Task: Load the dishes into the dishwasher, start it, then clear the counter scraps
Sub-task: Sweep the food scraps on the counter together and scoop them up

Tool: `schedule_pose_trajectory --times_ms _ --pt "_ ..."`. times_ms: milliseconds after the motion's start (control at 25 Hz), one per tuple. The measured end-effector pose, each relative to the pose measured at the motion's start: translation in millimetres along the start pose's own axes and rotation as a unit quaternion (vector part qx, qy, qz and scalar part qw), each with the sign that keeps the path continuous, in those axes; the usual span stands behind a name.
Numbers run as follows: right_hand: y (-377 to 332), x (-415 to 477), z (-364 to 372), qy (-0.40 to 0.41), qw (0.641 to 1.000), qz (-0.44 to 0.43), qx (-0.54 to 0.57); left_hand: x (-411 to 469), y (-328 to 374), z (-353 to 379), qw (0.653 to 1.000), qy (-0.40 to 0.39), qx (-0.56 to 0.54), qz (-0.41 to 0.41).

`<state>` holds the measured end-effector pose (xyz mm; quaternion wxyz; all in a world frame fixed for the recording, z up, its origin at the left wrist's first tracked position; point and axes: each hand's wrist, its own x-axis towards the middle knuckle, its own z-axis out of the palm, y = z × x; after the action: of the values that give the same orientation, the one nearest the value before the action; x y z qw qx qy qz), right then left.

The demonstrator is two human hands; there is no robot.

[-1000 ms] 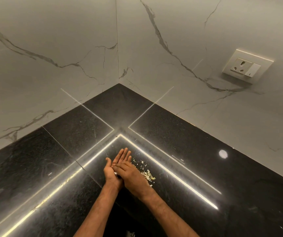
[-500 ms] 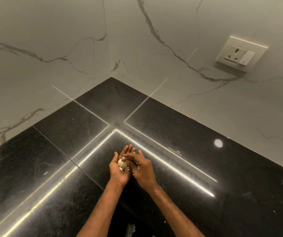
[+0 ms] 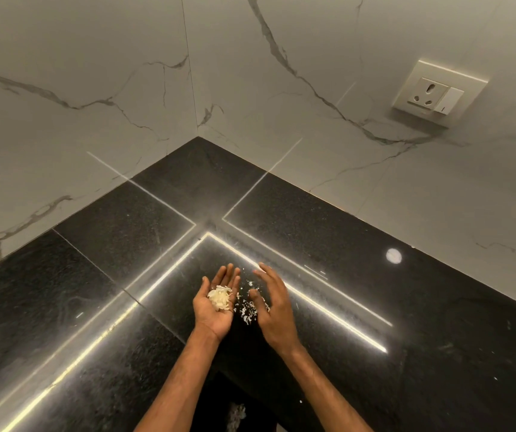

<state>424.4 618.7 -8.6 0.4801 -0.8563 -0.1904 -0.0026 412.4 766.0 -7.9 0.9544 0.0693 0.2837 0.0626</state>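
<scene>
Squarely on left hand [image 3: 214,319]: scraps [image 3: 219,297]

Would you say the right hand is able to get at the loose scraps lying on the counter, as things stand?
Probably yes: the right hand is open, holds nothing and sits right beside the loose scraps on the counter, with nothing between them.

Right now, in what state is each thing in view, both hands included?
counter: not yet clear of scraps.
left hand: open, palm up.
pile of scraps: heaped on the left palm.
right hand: open, fingers relaxed, back up, over the counter.
loose scraps: scattered on the counter between the hands.
wall socket: nothing plugged in; switch position unclear.
</scene>
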Motion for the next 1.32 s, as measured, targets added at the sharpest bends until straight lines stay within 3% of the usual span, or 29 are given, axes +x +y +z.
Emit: schedule_pose_trajectory --times_ms 80,200,320,480,640,720,800,880,960,1040,1160,1240,1320 --pt "29 -18 -5 -0.059 0.988 0.042 -0.14 2 20 -4 1.0 0.006 -0.012 0.025" --pt "44 -25 20 -0.142 0.935 0.069 -0.319 1 47 -14 0.998 0.022 -0.015 0.062" --pt "21 10 57 -0.167 0.931 0.078 -0.314 0 64 -21 0.996 0.025 -0.009 0.084" --pt "10 58 77 -0.256 0.928 -0.031 -0.267 0 86 -19 0.994 0.019 -0.01 0.106" --pt "22 48 54 -0.352 0.891 -0.18 -0.225 -2 91 -20 0.992 0.024 -0.018 0.119" --pt "31 34 35 -0.383 0.892 -0.184 -0.15 -3 89 -21 0.992 0.03 -0.015 0.122" --pt "35 42 16 -0.328 0.934 -0.108 -0.088 -3 86 -21 0.992 0.031 -0.011 0.123" --pt "37 65 4 -0.252 0.958 -0.029 -0.134 -6 80 -21 0.993 0.032 -0.01 0.117" --pt "35 79 2 -0.27 0.928 -0.005 -0.255 -10 76 -27 0.993 0.031 -0.008 0.115" --pt "32 74 11 -0.316 0.897 -0.053 -0.303 -13 77 -32 0.993 0.031 -0.005 0.113" --pt "30 45 21 -0.385 0.885 -0.142 -0.221 -13 74 -34 0.993 0.035 0.001 0.113" --pt "34 31 13 -0.362 0.922 -0.089 -0.1 -13 71 -35 0.993 0.033 0.007 0.11" --pt "44 25 5 -0.275 0.958 -0.018 -0.077 -14 69 -36 0.994 0.034 0.013 0.106"
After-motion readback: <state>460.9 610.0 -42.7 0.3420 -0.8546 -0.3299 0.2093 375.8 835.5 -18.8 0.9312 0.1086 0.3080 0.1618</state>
